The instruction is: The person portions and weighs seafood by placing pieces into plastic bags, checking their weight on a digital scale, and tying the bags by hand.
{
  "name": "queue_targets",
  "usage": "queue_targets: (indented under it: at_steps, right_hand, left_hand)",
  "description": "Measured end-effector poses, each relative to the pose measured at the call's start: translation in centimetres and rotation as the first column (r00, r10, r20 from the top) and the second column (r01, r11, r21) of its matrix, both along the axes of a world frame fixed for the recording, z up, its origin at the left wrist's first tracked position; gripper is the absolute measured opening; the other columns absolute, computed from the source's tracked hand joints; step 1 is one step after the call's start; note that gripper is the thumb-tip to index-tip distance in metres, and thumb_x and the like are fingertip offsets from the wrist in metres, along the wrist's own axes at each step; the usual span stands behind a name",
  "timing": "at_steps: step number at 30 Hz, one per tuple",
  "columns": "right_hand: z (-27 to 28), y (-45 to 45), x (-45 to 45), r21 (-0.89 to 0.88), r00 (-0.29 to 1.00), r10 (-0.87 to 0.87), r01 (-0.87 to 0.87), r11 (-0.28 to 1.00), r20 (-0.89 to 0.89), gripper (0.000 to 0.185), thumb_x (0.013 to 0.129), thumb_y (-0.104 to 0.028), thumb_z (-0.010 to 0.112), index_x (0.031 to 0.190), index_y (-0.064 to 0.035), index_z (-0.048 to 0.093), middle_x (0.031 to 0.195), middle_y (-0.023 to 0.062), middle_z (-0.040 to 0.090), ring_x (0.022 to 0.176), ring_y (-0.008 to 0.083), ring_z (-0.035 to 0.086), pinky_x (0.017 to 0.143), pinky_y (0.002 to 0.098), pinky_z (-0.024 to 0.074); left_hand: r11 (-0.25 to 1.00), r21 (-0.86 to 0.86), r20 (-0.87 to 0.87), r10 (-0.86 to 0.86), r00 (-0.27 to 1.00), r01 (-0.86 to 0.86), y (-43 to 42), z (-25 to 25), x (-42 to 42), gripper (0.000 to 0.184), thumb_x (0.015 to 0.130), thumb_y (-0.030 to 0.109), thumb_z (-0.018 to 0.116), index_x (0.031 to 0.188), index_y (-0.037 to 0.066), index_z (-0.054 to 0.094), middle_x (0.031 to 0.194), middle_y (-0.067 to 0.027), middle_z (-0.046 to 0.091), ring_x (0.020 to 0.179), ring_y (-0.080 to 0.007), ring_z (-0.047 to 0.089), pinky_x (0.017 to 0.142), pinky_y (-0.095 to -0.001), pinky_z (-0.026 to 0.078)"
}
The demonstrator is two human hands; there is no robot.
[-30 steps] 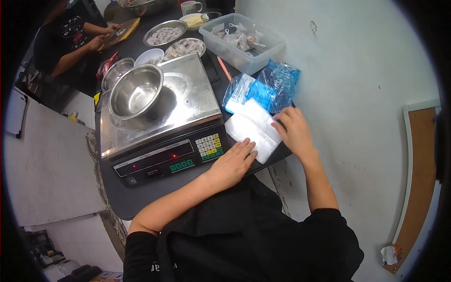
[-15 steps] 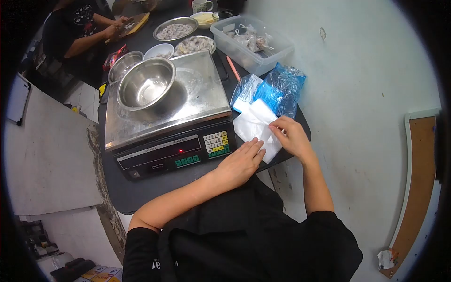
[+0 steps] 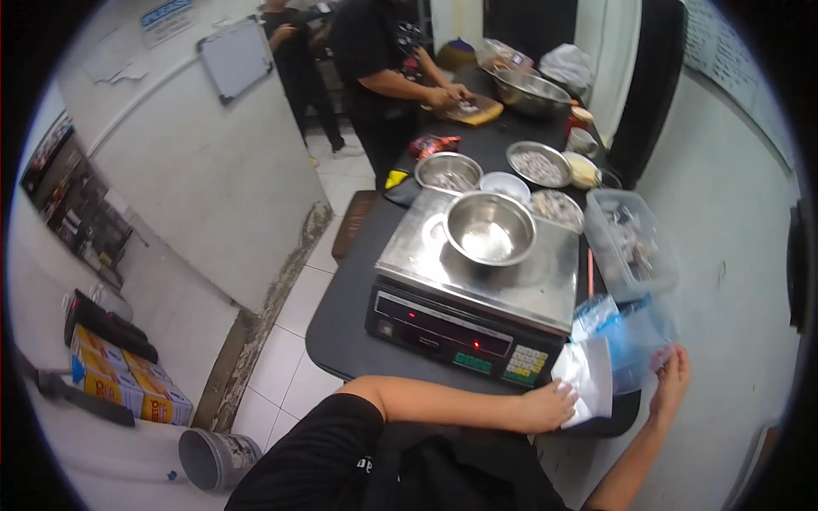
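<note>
White plastic sheets (image 3: 590, 379): pressed beside scale (image 3: 469, 319) with left hand (image 3: 545, 407), fingers loosely spread. Pinched clear film (image 3: 641, 341) in right hand (image 3: 671, 375), between thumb and fingers.

Right hand (image 3: 673, 373) blurred; edges of clear plastic film (image 3: 649, 339) at its fingertips indistinct. Right forearm (image 3: 632, 460) cut off by bottom edge. Part of white plastic sheets (image 3: 588, 375) hidden under left hand (image 3: 547, 407). Scale display (image 3: 443, 325) digits too small to read. Nearer co-worker (image 3: 375, 77): head cut off at top. Bagged contents of clear bin (image 3: 630, 277) blurred. Wall writing (image 3: 724, 47) illegible.
</note>
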State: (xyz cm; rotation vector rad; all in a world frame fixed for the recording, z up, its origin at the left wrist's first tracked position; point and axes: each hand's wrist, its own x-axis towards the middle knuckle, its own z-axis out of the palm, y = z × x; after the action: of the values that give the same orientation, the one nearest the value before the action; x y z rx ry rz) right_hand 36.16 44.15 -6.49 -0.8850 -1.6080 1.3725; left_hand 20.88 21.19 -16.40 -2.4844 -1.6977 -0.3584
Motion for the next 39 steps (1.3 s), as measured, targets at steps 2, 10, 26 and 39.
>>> queue_targets:
  at_steps: [2, 10, 26, 39]
  right_hand:
    - [0.4, 2.7, 0.8, 0.049, 0.998, -0.009, 0.013, 0.999, -0.067, 0.022, 0.098, -0.025, 0.056, 0.109, -0.0068, 0.059, 0.093, 0.0007, 0.061, 0.085, 0.0113, 0.061, 0.075, 0.0256, 0.0503]
    - [9.4, -2.1, -2.2, 0.405, 0.964, -0.151, 0.231, 0.885, -0.22, 0.017, 0.098, -0.017, 0.055, 0.108, -0.0031, 0.06, 0.098, 0.002, 0.058, 0.087, 0.0114, 0.054, 0.078, 0.0269, 0.0464]
    - [8.6, -15.0, -10.8, 0.716, 0.839, 0.3, -0.544, 0.438, 0.454, 0.024, 0.071, -0.001, 0.076, 0.092, -0.0028, 0.064, 0.097, 0.0132, 0.061, 0.088, 0.0296, 0.06, 0.074, 0.037, 0.0488]
    - [7.9, -15.9, -11.0, 0.709, 0.891, 0.288, -0.455, 0.539, 0.352, 0.017, 0.076, -0.007, 0.075, 0.085, 0.0002, 0.062, 0.085, 0.0108, 0.06, 0.082, 0.0241, 0.058, 0.075, 0.0315, 0.0448]
  left_hand:
    - [1.0, 0.015, 0.03, 0.004, 1.0, -0.005, 0.2, -0.5, 0.2, 0.049, 0.083, 0.029, 0.06, 0.125, 0.003, 0.056, 0.135, -0.0235, 0.048, 0.127, -0.0377, 0.045, 0.103, -0.0502, 0.036]
    - [0.961, 0.269, 0.525, -0.206, 0.826, 0.068, -0.5, 4.8, -1.4, 0.051, 0.083, 0.025, 0.066, 0.124, -0.001, 0.051, 0.132, -0.0256, 0.047, 0.126, -0.0379, 0.045, 0.101, -0.0454, 0.04]
    - [0.992, -0.115, 0.877, 0.124, -0.464, 0.049, -4.9, 12.5, -9.9, 0.021, 0.097, 0.019, 0.06, 0.105, -0.001, 0.064, 0.097, -0.0045, 0.066, 0.09, -0.0109, 0.063, 0.082, -0.0269, 0.053]
    - [0.998, -0.029, 0.853, 0.052, -0.519, 0.053, -4.8, 11.0, -8.9, 0.017, 0.094, 0.022, 0.065, 0.094, 0.005, 0.06, 0.087, -0.0021, 0.065, 0.076, -0.0084, 0.061, 0.07, -0.0213, 0.051]
